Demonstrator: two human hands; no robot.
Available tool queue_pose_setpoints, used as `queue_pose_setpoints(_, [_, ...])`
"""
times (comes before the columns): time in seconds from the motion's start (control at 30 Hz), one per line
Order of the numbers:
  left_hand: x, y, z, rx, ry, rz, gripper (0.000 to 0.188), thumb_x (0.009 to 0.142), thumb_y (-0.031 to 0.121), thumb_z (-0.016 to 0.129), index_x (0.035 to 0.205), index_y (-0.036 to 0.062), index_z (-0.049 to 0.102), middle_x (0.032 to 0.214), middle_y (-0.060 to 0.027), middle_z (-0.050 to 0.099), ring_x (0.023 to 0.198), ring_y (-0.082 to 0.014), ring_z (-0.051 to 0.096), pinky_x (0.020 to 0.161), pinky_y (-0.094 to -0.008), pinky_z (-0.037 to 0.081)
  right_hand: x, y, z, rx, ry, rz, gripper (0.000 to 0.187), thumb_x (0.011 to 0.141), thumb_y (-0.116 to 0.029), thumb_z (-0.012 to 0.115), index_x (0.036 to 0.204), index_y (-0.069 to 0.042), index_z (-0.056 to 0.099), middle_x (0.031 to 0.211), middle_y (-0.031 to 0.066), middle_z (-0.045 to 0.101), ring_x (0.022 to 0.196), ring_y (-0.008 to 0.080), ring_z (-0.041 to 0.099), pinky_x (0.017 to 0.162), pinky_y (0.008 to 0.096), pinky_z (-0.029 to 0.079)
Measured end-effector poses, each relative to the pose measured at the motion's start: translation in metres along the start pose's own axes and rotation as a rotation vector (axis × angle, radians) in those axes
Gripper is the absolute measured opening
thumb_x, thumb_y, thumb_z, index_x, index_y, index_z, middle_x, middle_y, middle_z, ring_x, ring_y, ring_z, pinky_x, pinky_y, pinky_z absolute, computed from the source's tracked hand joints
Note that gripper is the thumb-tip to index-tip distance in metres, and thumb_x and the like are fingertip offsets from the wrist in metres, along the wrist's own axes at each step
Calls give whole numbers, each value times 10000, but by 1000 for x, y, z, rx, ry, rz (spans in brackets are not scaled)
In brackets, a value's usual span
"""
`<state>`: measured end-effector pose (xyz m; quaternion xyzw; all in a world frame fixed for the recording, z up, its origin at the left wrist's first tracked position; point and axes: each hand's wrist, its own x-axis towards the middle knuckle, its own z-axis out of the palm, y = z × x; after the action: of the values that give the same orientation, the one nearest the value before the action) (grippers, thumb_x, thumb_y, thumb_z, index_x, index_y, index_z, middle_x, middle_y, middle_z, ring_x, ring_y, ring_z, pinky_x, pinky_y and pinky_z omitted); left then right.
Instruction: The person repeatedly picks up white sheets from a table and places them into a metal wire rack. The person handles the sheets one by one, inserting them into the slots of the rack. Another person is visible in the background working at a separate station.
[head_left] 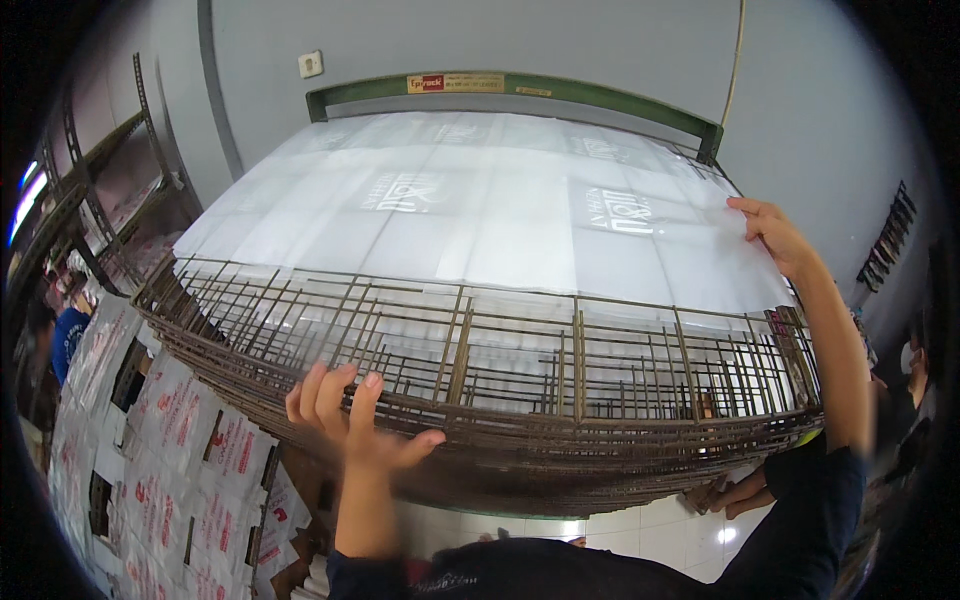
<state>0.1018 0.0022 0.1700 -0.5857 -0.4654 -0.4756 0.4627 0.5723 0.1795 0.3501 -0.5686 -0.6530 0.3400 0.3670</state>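
Observation:
Translucent white plastic bags [500,225] with white printing lie flat, side by side, on the top wire shelf [510,305] of a drying rack. My right hand [780,235] is at the far right corner of the rightmost bag [690,260]. Its fingers are bent over that bag's edge, and the thumb is hidden. My left hand [350,405] is raised at the shelf's front rim, left of the middle. Its fingers are spread with nothing in them, and I cannot tell whether they touch the wires.
Many wire shelves are stacked below, with more pale sheets between them. A green metal bar [580,90] spans the back against a grey wall. Wrapped packages with red print [165,470] stand at the left, near metal shelving [90,190]. Other people are partly visible at both sides.

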Motion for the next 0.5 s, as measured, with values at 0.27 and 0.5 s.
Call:
queue_pose_setpoints(0.27, [0, 3, -2, 3, -17, -13, 723, 763, 717, 367, 1072, 76, 495, 1040, -147, 489, 1075, -371, 407, 877, -525, 294, -2, 4, 5, 31, 24, 2, 594, 631, 7, 449, 1224, 18, 483, 1009, 80, 498, 794, 112, 469, 708, 202, 422])
queue_pose_setpoints(0.5, [-5, 0, 0, -6, -1, -37, 724, 723, 751, 392, 1031, 107, 506, 1070, -109, 467, 1106, -345, 384, 927, -519, 247, -2, 4, -1, -12, 15, 88, 549, 688, 0, 465, 1235, 37, 470, 1036, 95, 493, 799, 133, 473, 715, 213, 404])
